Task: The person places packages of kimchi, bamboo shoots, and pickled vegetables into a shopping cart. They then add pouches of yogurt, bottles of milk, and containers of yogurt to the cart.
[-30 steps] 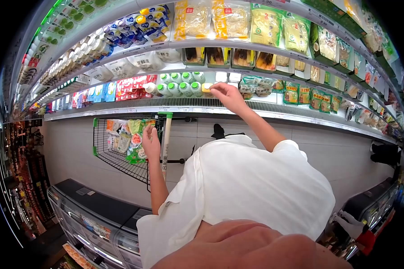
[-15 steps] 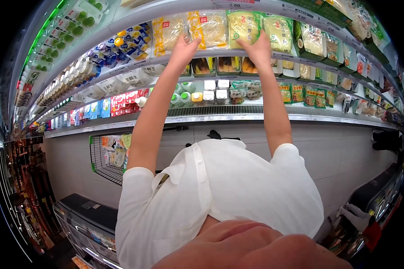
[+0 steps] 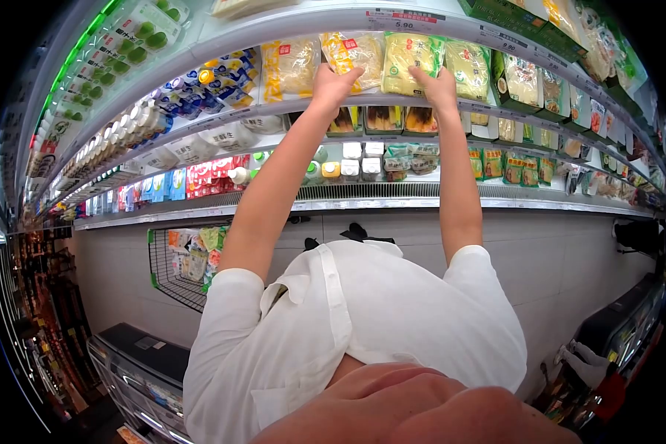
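Left hand [image 3: 333, 86]: closed on the lower left corner of a yellow-edged packet [image 3: 357, 53], which lies just beyond it. Right hand [image 3: 439, 89]: closed on the lower right corner of a green packet [image 3: 411, 53], thumb across its front. Both packets sit side by side at the shelf [image 3: 392, 101]; whether either is lifted cannot be determined.

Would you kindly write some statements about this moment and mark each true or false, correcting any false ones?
1. The left hand is at a yellow-edged pack. True.
2. The shopping cart holds packaged goods. True.
3. The right hand is inside the shopping cart. False: the right hand is at a green-edged pack.
4. The shirt is black. False: the shirt is white.
5. A green-capped bottle stands lower than both packs. True.
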Demonstrator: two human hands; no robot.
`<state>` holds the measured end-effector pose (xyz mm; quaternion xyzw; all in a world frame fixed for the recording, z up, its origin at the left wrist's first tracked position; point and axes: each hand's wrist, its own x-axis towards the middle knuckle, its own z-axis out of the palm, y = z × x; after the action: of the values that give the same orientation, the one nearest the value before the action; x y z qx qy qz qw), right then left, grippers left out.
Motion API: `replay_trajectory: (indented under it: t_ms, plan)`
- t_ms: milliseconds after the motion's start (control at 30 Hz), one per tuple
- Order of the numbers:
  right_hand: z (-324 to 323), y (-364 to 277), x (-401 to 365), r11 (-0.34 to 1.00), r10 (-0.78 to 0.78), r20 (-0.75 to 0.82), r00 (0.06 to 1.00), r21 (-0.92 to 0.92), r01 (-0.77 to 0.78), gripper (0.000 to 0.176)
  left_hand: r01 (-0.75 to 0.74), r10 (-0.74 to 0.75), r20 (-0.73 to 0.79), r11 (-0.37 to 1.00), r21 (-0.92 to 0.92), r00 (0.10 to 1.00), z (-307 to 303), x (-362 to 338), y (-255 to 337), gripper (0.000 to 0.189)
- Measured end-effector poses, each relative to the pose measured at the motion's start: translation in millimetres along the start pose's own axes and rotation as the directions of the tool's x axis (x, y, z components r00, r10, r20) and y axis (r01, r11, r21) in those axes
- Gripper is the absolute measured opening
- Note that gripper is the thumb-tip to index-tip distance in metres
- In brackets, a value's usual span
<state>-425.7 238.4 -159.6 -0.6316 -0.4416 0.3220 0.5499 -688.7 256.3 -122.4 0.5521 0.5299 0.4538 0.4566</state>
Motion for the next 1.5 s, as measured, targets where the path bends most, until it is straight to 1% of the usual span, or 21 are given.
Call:
replay_trajectory:
  t_ms: [67, 200, 300, 333, 400, 433, 500, 533, 600, 633, 700, 733, 767, 867, 1033, 1100, 1167, 1233, 1367, 1433, 1500]
  plan:
    - [0.8, -2.6, -6.3, 0.999, -0.005, 0.014, 1.0, 0.048, 0.004, 0.048, 0.103, -0.097, 0.053, 0.986, -0.133, 0.994, 8.5, 1.6, -1.2, 0.041]
    - [5.3, -4.0, -15.7, 0.985, -0.03, 0.012, 0.999, 0.173, 0.027, 0.038, 0.147, -0.13, 0.12, 0.978, -0.145, 0.984, 20.9, 12.1, -6.1, 0.042]
    - [7.4, -12.7, -41.3, 0.96, -0.084, -0.054, 0.995, 0.262, 0.095, 0.032, 0.127, -0.117, 0.088, 0.986, -0.108, 0.989, 22.5, 12.4, -12.7, 0.04]
    - [6.0, -8.1, -47.9, 0.961, -0.085, -0.043, 0.995, 0.26, 0.093, 0.032, 0.052, -0.038, 0.068, 0.977, -0.208, 0.997, 15.4, -0.4, -7.1, 0.036]
    - [3.6, 5.5, -65.4, 0.803, -0.138, 0.006, 0.99, 0.586, 0.108, 0.035, -0.02, 0.03, 0.03, 0.952, -0.304, 0.999, -9.7, -29.2, -4.7, 0.033]
    - [0.9, 6.7, -79.8, 0.808, -0.133, 0.024, 0.991, 0.582, 0.094, 0.035, 0.055, -0.03, 0.071, 0.924, -0.379, 0.997, -31.3, -45.7, -9.6, 0.033]
    - [-2.7, 8.0, -109.9, 0.712, -0.048, 0.22, 0.974, 0.692, -0.121, 0.044, 0.127, -0.099, 0.084, 0.88, -0.459, 0.992, -63.1, -89.2, -14.6, 0.033]
    - [3.1, 13.5, -121.5, 0.719, -0.04, 0.257, 0.966, 0.679, -0.151, 0.044, 0.192, -0.159, 0.107, 0.83, -0.524, 0.981, -80.3, -116.4, -11.8, 0.035]
    - [21.5, 36.8, -150.8, 0.553, 0.01, 0.532, 0.847, 0.702, -0.448, 0.05, 0.275, -0.232, 0.149, 0.778, -0.564, 0.961, -116.7, -161.8, -32.8, 0.039]
    - [35.6, 48.5, -168.1, 0.554, 0.033, 0.612, 0.79, 0.647, -0.524, 0.053, 0.27, -0.271, 0.09, 0.758, -0.594, 0.958, -131.2, -183.7, -43.3, 0.039]
    - [63.1, 65.5, -204.8, 0.491, 0.051, 0.803, 0.593, 0.497, -0.715, 0.052, 0.361, -0.355, 0.12, 0.76, -0.54, 0.927, -161.5, -233.6, -64.9, 0.039]
    - [68.5, 75.5, -221.0, 0.518, 0.082, 0.834, 0.545, 0.431, -0.739, 0.054, 0.421, -0.413, 0.123, 0.782, -0.46, 0.902, -164.7, -251.5, -104.9, 0.042]
    - [84.1, 71.2, -240.7, 0.527, 0.088, 0.882, 0.463, 0.353, -0.773, 0.054, 0.403, -0.442, 0.047, 0.763, -0.506, 0.896, -179.4, -274.7, -108.6, 0.042]
    - [116.8, 67.3, -291.3, 0.501, 0.132, 0.931, 0.34, 0.233, -0.833, 0.058, 0.437, -0.501, 0.033, 0.719, -0.54, 0.865, -211.8, -336.1, -121.1, 0.045]
    - [193.5, 37.5, -337.6, 0.551, 0.199, 0.975, 0.103, -0.024, -0.834, 0.057, 0.295, -0.552, -0.125, 0.608, -0.737, 0.824, -260.9, -414.6, -157.9, 0.046]
    - [227.9, 20.9, -350.7, 0.591, 0.22, 0.975, 0.022, -0.116, -0.798, 0.05, 0.301, -0.63, -0.173, 0.572, -0.763, 0.757, -279.3, -445.8, -166.6, 0.045]
    - [266.2, 6.7, -369.0, 0.601, 0.251, 0.968, -0.015, -0.168, -0.782, 0.048, 0.296, -0.671, -0.199, 0.547, -0.783, 0.714, -302.5, -471.6, -165.3, 0.044]
    - [303.9, -9.5, -390.9, 0.645, 0.295, 0.954, -0.045, -0.233, -0.728, 0.047, 0.197, -0.695, -0.273, 0.516, -0.833, 0.665, -326.0, -493.4, -173.3, 0.042]
    - [360.3, -19.4, -422.0, 0.718, 0.357, 0.931, -0.075, -0.325, -0.616, 0.041, 0.142, -0.699, -0.325, 0.521, -0.842, 0.637, -378.9, -539.7, -193.5, 0.041]
    - [377.4, -23.1, -434.7, 0.713, 0.388, 0.92, -0.049, -0.333, -0.617, 0.039, 0.032, -0.683, -0.368, 0.497, -0.867, 0.632, -398.6, -557.8, -210.4, 0.041]
    - [391.6, -19.1, -440.2, 0.733, 0.419, 0.908, 0.018, -0.326, -0.597, 0.038, 0.04, -0.706, -0.353, 0.474, -0.879, 0.614, -415.9, -576.3, -225.0, 0.044]
